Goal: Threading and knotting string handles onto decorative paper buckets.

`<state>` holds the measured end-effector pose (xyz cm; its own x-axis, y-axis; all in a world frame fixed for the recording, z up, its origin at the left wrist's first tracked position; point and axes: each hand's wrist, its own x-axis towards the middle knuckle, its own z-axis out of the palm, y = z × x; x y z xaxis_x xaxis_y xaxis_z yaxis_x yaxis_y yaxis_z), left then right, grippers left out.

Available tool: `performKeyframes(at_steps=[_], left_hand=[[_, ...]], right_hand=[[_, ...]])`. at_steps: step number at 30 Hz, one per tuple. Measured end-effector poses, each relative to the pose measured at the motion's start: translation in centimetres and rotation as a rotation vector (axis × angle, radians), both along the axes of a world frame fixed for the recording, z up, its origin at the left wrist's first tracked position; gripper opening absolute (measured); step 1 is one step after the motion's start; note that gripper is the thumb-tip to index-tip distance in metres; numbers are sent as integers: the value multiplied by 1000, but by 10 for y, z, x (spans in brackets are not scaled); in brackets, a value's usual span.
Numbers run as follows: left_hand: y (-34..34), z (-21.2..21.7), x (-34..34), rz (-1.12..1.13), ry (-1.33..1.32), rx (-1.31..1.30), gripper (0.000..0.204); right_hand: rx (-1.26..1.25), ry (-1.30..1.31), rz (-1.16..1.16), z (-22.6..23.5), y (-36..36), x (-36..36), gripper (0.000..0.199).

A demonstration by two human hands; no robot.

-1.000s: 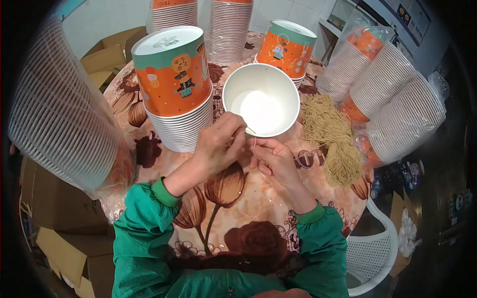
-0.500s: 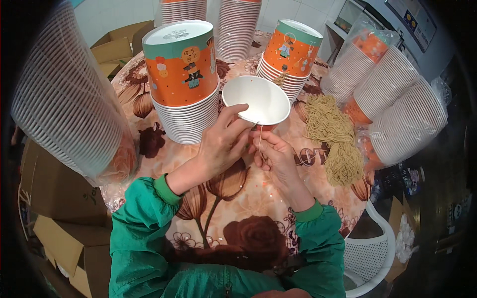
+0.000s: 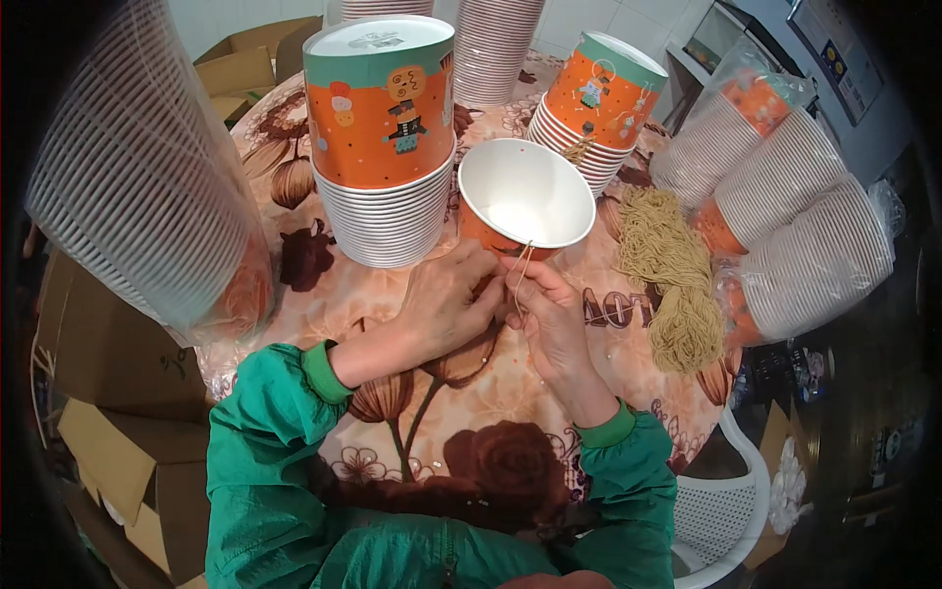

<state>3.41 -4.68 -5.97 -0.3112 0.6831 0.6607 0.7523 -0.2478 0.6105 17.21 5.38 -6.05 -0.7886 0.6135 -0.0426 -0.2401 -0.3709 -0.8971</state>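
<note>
A white-lined paper bucket (image 3: pixel 525 196) with an orange outside tilts its open mouth toward me. A thin tan string (image 3: pixel 524 270) hangs in a loop from its near rim. My right hand (image 3: pixel 551 319) is closed, pinching this string between thumb and fingers just below the rim. Close beside it, my left hand (image 3: pixel 446 299) has its fingers curled together against the bucket's front, their tips meeting the right fingertips. What the left fingers grip is hidden. A hank of tan string (image 3: pixel 672 280) lies on the table right of my right hand.
Nested bucket stacks stand upside down at the back left (image 3: pixel 383 196) and back right (image 3: pixel 599 108). Tall plastic-wrapped stacks rise at the left (image 3: pixel 137 177); more wrapped stacks (image 3: pixel 814 245) lean at the right. Cardboard boxes (image 3: pixel 147 471) and a white chair (image 3: pixel 721 510) flank the flowered tablecloth (image 3: pixel 392 452).
My left hand has come off the bucket's rim and dropped lower, fingers now curled. The right hand keeps its pinch, with the string loop showing more. The whole view has shifted slightly.
</note>
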Motion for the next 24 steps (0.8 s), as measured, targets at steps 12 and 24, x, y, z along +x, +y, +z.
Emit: performKeyframes(at_steps=[12, 24], left_hand=[[10, -3, -8, -253, -819, -62, 14], [25, 8, 7, -411, -904, -169, 10]], right_hand=[[112, -108, 1, 2, 3, 0, 14], [335, -187, -35, 11, 6, 5, 11]])
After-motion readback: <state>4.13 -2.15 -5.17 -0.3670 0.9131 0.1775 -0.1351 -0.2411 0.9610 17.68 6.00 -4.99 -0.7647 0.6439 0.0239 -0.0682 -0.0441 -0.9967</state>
